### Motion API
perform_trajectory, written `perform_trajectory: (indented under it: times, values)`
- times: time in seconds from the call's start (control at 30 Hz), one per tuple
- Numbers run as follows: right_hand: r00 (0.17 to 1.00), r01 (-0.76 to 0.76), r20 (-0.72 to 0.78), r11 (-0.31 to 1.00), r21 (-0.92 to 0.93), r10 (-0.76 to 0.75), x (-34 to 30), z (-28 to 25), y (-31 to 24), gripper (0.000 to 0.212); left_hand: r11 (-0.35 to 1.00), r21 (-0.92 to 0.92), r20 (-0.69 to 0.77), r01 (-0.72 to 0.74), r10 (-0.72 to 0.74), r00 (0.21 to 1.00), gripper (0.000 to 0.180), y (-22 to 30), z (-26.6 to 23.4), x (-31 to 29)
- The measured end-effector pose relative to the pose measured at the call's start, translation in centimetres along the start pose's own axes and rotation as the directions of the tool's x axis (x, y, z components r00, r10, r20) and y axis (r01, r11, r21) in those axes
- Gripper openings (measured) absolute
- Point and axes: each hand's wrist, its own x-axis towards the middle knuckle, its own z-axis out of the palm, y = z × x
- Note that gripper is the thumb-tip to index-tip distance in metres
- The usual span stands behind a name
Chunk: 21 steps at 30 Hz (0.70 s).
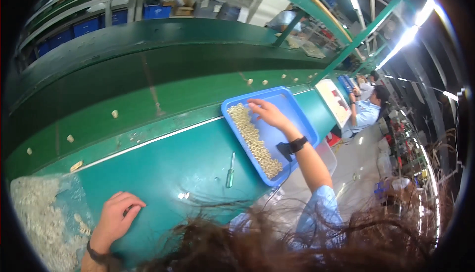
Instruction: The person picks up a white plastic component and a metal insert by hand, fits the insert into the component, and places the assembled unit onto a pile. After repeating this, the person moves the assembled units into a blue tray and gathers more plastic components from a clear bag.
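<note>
My right hand (268, 114) hovers over the far part of a blue tray (298, 108), its fingers stretched out and apart, with nothing visible in them. Along the tray's left side lies a band of small beige parts (255, 143), near those fingertips. My left hand (118, 214) rests on the green tabletop (163, 173) with fingers loosely bent and the thumb apart. I see nothing held there, though the palm side is hidden. Just left of it is a clear plastic bag (49, 222) full of pale small parts.
A green-handled screwdriver (230, 175) lies left of the tray. Beyond the table edge runs a green belt (99, 118) carrying several small beige pieces. A white box (332, 101) stands farther right, by a co-worker in blue (367, 113). Blue bins (86, 27) fill shelves behind.
</note>
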Motion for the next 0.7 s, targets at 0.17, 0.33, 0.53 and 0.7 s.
perform_trajectory:
  times: [0.17, 0.33, 0.53, 0.7]
  values:
    - [0.958, 0.187, -0.192, 0.972, -0.143, -0.212, -4.3, -3.1, 3.5, 0.054, 0.98, 0.133, 0.094, -0.147, 0.136, 0.986, 0.017, -1.0, 1.2, 1.3]
    - [0.874, 0.423, -0.194, 0.893, -0.15, -0.447, -15.4, 1.6, -5.1, 0.052, 0.941, 0.338, 0.004, 0.012, -0.014, 1.0, 0.032, 1.3, -0.7, -2.2]
    - [0.845, 0.531, 0.009, 0.84, 0.107, -0.535, -21.1, 9.7, -9.9, 0.047, 0.605, 0.561, -0.462, 0.565, -0.338, 0.82, 0.068, 1.1, -0.9, -10.7]
    - [0.843, 0.512, -0.037, 0.78, 0.359, -0.536, -20.5, 15.8, -10.6, 0.041, 0.373, 0.26, -0.753, 0.891, -0.5, 0.429, 0.069, 0.2, -2.3, -12.9]
